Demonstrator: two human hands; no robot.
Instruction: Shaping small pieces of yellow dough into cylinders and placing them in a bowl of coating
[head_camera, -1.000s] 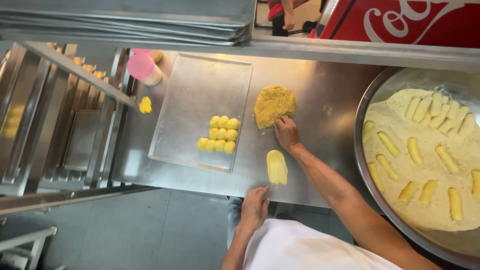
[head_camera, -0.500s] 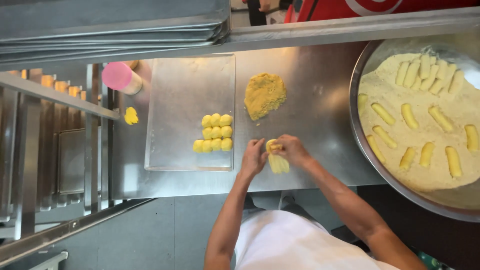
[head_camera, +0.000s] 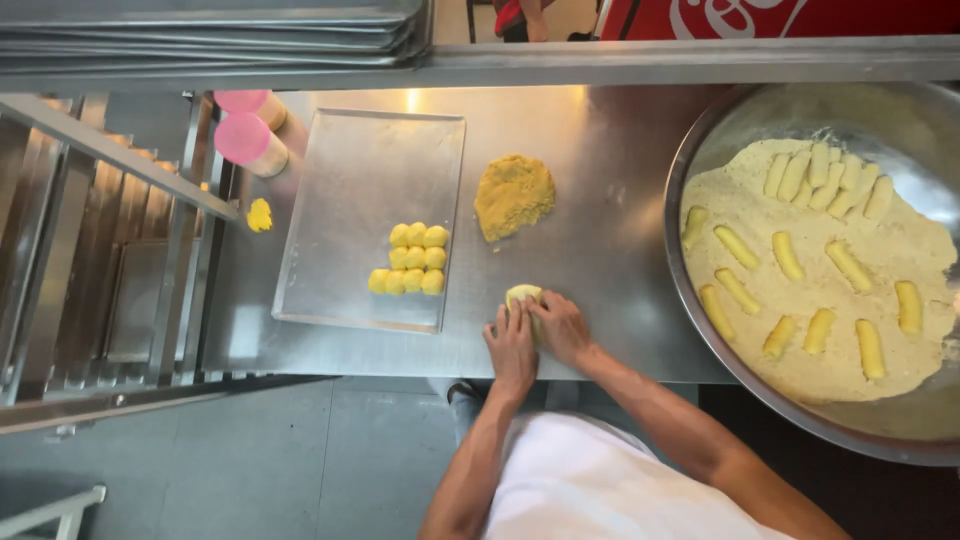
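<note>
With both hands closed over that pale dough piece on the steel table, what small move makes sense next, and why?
Probably set the dough piece beside the yellow pieces on the tray: both the left hand and right hand cup it, and the rows there are unfinished.

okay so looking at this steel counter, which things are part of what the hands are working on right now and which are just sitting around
In use:
left hand and right hand, both pressed on the yellow dough piece
crumb pile
tray holding shaped yellow pieces
big bowl with coated sticks

Lying about:
pink-lidded containers
stray yellow scrap
stacked trays
</note>
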